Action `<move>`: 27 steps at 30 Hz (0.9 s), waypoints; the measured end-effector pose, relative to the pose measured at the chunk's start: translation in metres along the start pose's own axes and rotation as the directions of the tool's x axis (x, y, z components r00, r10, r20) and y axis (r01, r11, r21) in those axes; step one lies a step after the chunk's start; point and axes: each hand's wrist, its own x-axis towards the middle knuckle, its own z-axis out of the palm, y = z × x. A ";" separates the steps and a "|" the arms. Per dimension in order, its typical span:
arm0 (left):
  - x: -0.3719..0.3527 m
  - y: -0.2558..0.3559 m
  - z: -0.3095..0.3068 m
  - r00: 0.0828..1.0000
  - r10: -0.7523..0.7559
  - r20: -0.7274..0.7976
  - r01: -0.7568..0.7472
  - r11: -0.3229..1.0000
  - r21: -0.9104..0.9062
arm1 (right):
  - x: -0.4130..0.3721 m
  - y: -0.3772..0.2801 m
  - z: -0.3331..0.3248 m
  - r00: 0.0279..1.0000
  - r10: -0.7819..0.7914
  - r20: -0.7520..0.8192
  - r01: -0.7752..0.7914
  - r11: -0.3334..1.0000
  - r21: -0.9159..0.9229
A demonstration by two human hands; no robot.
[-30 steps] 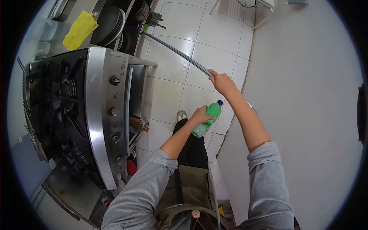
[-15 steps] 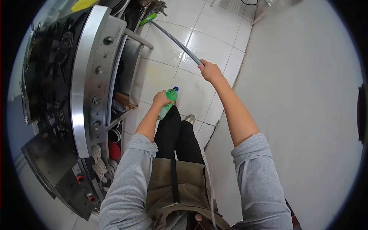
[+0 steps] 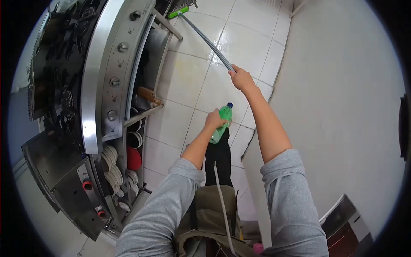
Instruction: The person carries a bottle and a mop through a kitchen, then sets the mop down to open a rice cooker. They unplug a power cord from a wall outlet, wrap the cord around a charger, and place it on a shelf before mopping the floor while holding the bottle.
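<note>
A green plastic bottle (image 3: 221,124) with a blue cap is wrapped by the fingers of my left hand (image 3: 215,120), held in front of my legs. My right hand (image 3: 242,79) is closed round the upper end of a grey pole (image 3: 207,40). The pole slants up and left to a bright green broom head (image 3: 178,12) with grey bristles, low by the stove's leg. Wet, shiny patches show on the white tiled floor (image 3: 184,81) beside the pole.
A steel stove (image 3: 95,85) with knobs and black burners runs along the left. Under it, shelves hold stacked plates (image 3: 112,171), a red round item (image 3: 133,158) and a wooden piece (image 3: 147,95). A pale wall (image 3: 334,107) rises on the right.
The bottle and my left hand have moved right, closer to the pole hand. My right hand has shifted slightly right, still on the pole. The stove and floor appear from a shifted view.
</note>
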 end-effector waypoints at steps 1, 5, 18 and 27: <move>-0.007 -0.012 -0.008 0.999 -0.018 -0.037 0.017 1.000 -0.013 | -0.007 -0.001 0.014 1.000 -0.001 -0.020 0.001 1.000 0.015; -0.021 -0.089 -0.032 0.989 0.005 -0.147 -0.001 1.000 0.022 | -0.042 -0.015 0.064 0.998 0.061 -0.033 -0.059 0.997 0.043; -0.134 -0.222 -0.043 0.915 0.240 -0.325 -0.318 0.925 -0.209 | -0.234 0.095 0.122 0.963 0.123 -0.238 -0.150 0.984 -0.098; -0.179 -0.231 -0.039 0.862 0.112 -0.495 -0.403 0.744 -0.533 | -0.568 0.082 0.124 0.950 0.308 0.046 -0.308 0.951 -0.009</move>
